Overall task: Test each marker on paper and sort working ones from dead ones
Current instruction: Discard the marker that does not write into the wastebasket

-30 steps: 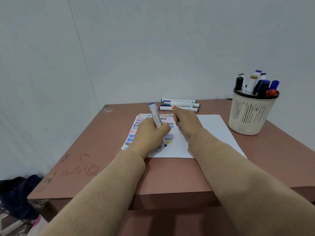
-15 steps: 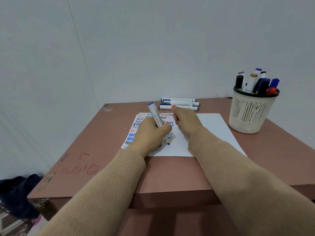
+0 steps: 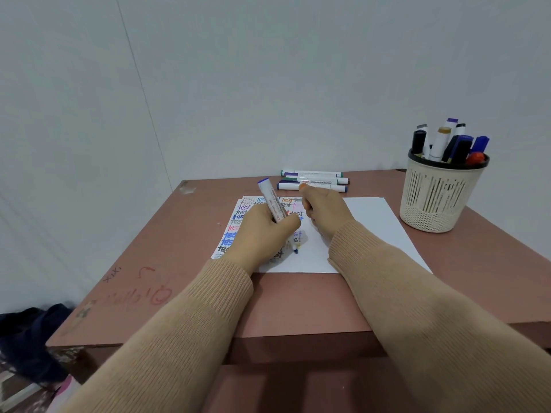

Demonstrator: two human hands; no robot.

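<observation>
Head view: our left hand [image 3: 262, 231] grips the marker [image 3: 272, 204], tip down on the paper [image 3: 366, 231] beside the "test" rows, to try its ink. Right hand [image 3: 325, 216] rests curled on the paper, probably steadying it; we cannot tell whether it holds anything.

9 o'clock: bare counter [image 3: 167, 263], open passage. 12 o'clock: marker row [image 3: 313, 181] lies crosswise, blocks. 2 o'clock: basket [image 3: 438, 201] stands in way. Gap between them probably passable.

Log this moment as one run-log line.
step: testing | left hand: grips blue-ended marker, tip on paper | right hand: rests on paper | loose markers: lying beyond paper | cup: holds more
</observation>
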